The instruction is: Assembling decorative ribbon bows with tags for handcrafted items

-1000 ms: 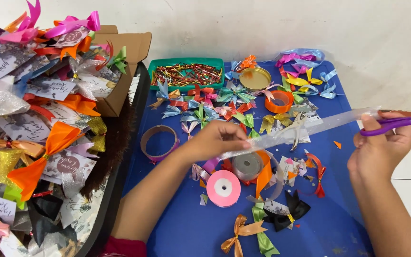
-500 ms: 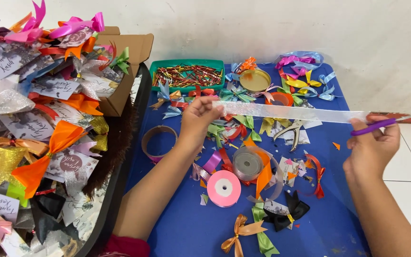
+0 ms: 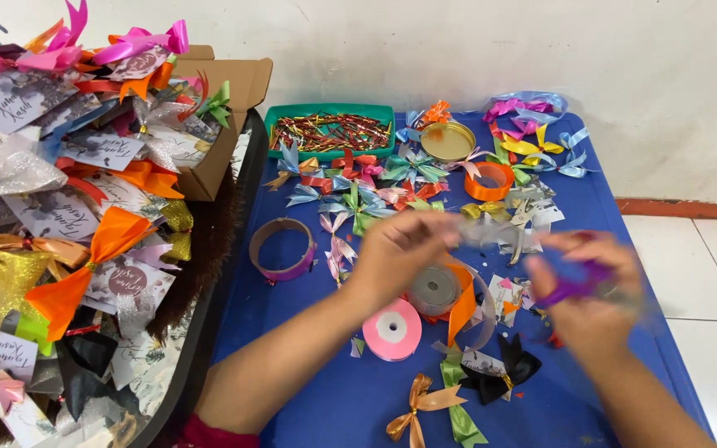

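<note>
Pinching a translucent silver ribbon strip (image 3: 491, 232), the left hand (image 3: 400, 249) is blurred above the grey ribbon spool (image 3: 433, 289). Purple-handled scissors (image 3: 574, 284) are gripped by the right hand (image 3: 595, 290), right of that spool. A pink spool (image 3: 392, 328) lies just below-left of it on the blue table (image 3: 325, 390).
</note>
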